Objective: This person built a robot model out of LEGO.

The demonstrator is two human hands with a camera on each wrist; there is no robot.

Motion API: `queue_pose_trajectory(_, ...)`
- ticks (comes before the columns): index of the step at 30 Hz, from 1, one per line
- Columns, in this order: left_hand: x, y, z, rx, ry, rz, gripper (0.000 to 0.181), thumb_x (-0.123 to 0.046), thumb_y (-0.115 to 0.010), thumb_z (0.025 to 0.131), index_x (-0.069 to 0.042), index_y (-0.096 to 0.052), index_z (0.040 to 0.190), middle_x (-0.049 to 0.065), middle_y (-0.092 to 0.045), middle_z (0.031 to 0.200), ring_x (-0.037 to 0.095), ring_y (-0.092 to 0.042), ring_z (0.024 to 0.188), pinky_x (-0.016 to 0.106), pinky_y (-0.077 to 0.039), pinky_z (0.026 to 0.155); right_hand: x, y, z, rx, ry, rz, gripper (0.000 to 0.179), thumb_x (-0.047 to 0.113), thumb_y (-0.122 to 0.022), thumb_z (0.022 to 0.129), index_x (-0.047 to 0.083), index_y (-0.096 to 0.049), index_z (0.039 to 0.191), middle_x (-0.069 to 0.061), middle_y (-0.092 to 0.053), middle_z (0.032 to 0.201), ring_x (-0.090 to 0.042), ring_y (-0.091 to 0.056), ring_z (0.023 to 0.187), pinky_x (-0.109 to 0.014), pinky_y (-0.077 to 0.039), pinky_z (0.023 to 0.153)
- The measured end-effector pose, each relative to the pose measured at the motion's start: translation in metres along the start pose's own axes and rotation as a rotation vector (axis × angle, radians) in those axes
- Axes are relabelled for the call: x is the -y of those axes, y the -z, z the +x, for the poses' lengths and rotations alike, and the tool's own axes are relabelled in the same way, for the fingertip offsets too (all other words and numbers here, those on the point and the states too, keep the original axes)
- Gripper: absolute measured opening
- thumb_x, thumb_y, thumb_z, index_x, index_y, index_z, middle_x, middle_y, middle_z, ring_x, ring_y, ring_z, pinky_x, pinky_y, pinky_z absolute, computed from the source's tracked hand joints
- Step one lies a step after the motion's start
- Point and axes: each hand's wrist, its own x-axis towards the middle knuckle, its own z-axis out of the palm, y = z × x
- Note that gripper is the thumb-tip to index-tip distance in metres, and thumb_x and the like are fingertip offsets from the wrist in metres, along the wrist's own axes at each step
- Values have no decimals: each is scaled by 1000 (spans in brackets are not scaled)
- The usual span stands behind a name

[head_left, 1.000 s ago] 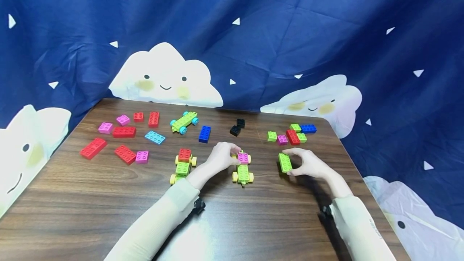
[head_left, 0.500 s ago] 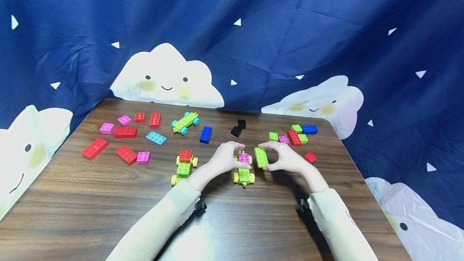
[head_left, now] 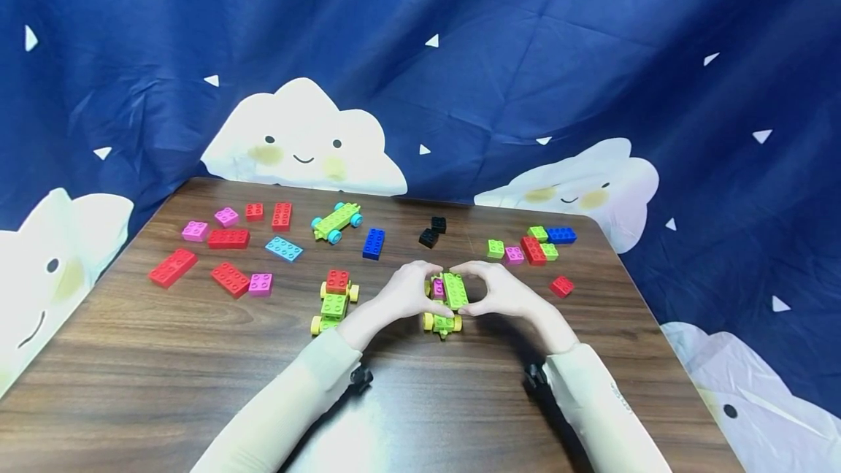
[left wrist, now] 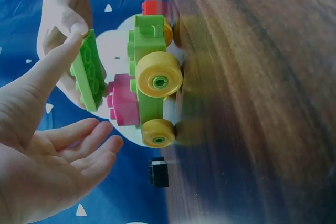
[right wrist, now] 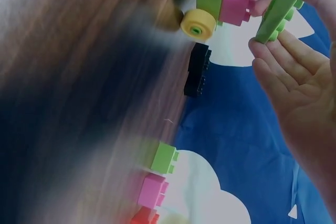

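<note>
My right hand [head_left: 504, 292] pinches a green building brick [head_left: 455, 291] by its two ends, thumb at one and fingertips at the other. It hangs tilted just above the pink brick [left wrist: 125, 99] on a toy car with a green base [right wrist: 210, 4] and yellow wheels [left wrist: 159, 74]. From the other side my left hand [head_left: 409, 289] reaches around the car, its fingers [left wrist: 86, 148] loosely extended and apart from the pink brick. In the left wrist view, the left thumb overlaps an end of the green brick.
A second yellow-wheeled car [head_left: 333, 305] stands left of my left hand. Behind are a blue-wheeled car base [head_left: 336, 222], a blue brick [head_left: 373, 244] and black bricks [head_left: 428, 238]. Red and pink bricks lie on the left. A red brick [head_left: 561, 286] and several mixed bricks [head_left: 534, 250] lie right.
My right hand has carried the green brick leftward over the car, uncovering the red brick on the right. My left hand has stayed beside the car.
</note>
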Motion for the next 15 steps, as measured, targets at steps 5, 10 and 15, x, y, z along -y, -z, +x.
queue_pose_trajectory(5,1,0,0,5,-10,9,83,-43,-88,68,0,-57,133,15,-62,130,30,-57,121,46,-45,103,0,-5,1,6,-10,-4,65,25,-81,73,5,-59,130,-11,-62,132,-28,-56,125,-50,-44,105)
queue_pose_trajectory(10,2,-1,0,12,-10,20,81,-43,-87,69,0,-58,132,15,-63,129,30,-57,121,47,-45,103,1,-6,2,9,-7,0,65,25,-81,74,4,-59,131,-13,-62,132,-30,-56,125,-51,-44,105)
queue_pose_trajectory(15,3,-1,1,29,-6,22,80,-42,-87,70,0,-58,132,15,-63,129,30,-58,120,46,-46,102,1,-6,3,13,-6,7,65,25,-80,74,5,-58,131,-12,-62,132,-30,-55,126,-51,-43,105)
